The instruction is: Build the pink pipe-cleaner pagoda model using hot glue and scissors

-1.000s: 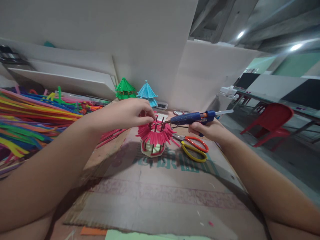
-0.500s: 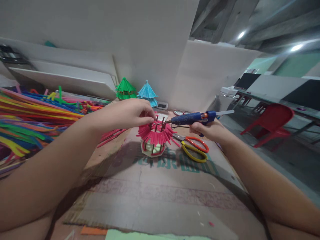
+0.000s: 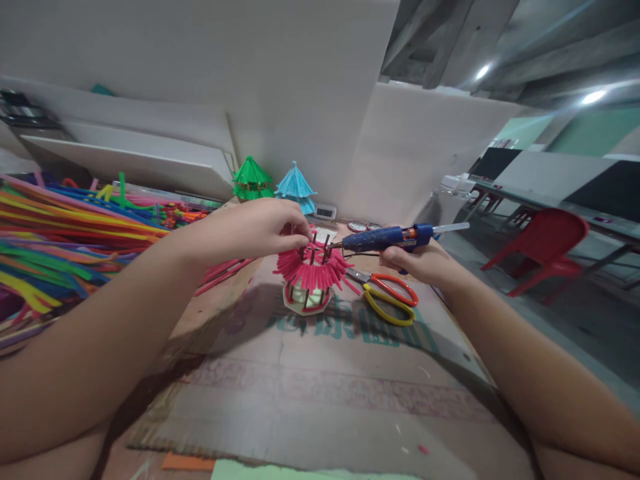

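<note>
A small pavilion model (image 3: pixel 314 273) stands upright on the cardboard, with a ring of pink pipe-cleaner pieces as its roof, brown posts and a pale base. At its upper left, my left hand (image 3: pixel 280 227) is closed, fingertips pinched at a post above the pink ring; the exact contact is partly hidden. My right hand (image 3: pixel 420 259) grips a blue glue gun (image 3: pixel 375 239) from the right. Its nozzle points left, at the model's right-hand upper posts, and a clear glue stick juts from its rear. Scissors (image 3: pixel 387 303) with orange and yellow handles lie just right of the model.
Printed cardboard (image 3: pixel 300 387) covers the table before me. Colourful pipe cleaners (image 3: pixel 75 233) are heaped at left. Behind stand a green pavilion model (image 3: pixel 252 179), a blue pavilion model (image 3: pixel 296 187) and a small white device (image 3: pixel 325 212). A red chair (image 3: pixel 543 243) is on the floor at right.
Both hands, the glue gun and the pink model keep practically the same positions. The whole view has shifted very slightly.
</note>
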The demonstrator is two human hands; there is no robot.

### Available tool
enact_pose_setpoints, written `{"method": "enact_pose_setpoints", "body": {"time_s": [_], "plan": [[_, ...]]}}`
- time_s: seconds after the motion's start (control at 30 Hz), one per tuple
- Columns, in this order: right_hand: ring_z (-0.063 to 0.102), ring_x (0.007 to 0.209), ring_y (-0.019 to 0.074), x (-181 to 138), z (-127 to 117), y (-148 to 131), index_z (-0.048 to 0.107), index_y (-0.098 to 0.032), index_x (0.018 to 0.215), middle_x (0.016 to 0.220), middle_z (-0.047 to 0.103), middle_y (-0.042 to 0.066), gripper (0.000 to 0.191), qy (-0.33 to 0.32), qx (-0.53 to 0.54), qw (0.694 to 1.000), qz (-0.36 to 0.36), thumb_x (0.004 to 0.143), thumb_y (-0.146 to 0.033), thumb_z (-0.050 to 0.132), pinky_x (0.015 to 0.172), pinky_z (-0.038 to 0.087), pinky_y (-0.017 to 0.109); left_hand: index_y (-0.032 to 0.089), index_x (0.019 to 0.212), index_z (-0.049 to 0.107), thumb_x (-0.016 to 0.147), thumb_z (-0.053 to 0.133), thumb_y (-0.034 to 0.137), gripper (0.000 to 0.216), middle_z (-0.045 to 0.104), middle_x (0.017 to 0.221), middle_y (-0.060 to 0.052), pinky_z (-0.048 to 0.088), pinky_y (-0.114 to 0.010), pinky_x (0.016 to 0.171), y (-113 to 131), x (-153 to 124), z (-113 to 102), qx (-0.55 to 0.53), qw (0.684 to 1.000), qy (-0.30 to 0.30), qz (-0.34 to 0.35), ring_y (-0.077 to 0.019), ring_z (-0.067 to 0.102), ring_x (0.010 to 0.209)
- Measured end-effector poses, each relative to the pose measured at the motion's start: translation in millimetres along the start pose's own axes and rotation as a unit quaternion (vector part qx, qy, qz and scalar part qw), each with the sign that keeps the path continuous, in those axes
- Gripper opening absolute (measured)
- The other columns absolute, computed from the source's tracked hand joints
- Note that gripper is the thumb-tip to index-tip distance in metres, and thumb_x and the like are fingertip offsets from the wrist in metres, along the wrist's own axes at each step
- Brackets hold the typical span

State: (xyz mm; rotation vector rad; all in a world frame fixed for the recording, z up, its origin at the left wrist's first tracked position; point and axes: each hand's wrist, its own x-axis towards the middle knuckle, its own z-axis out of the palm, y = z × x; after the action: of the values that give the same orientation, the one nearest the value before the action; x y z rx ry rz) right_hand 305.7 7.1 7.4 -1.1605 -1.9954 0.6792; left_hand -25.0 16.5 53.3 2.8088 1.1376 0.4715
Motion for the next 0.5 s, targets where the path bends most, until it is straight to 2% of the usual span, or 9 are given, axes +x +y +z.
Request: {"method": "enact_pose_setpoints", "body": {"time_s": [0.17, 0.5], "plan": [[0.048, 0.057, 0.0132, 0.6, -2.0, 4.3, 0.074, -0.016, 0.102, 0.063, 0.056, -0.002, 0.047, -0.006, 0.005, 1.000, -0.001, 0.083, -0.059, 0.077, 0.052, 0.039, 0.027, 0.022, 0.095, 0.078, 0.097, 0.053, 0.048, 0.036, 0.074, 0.100, -0.005, 0.043, -0.030, 0.073, -0.9, -0.6, -0.1, 0.004, 1.000, 0.000, 0.002, -0.0193, 0.067, 0.088], [0.052, 0.058, 0.0144, 1.5, -4.1, 6.0, 0.072, -0.017, 0.096, 0.062, 0.060, -0.001, 0.049, -0.019, 0.005, 0.999, 0.028, 0.079, -0.063, 0.078, 0.054, 0.043, 0.028, 0.021, 0.094, 0.078, 0.096, 0.052, 0.048, 0.038, 0.074, 0.099, -0.006, 0.044, -0.030, 0.074, 0.7, -2.0, -1.6, 0.007, 1.000, -0.004, -0.001, -0.0199, 0.067, 0.088]]}}
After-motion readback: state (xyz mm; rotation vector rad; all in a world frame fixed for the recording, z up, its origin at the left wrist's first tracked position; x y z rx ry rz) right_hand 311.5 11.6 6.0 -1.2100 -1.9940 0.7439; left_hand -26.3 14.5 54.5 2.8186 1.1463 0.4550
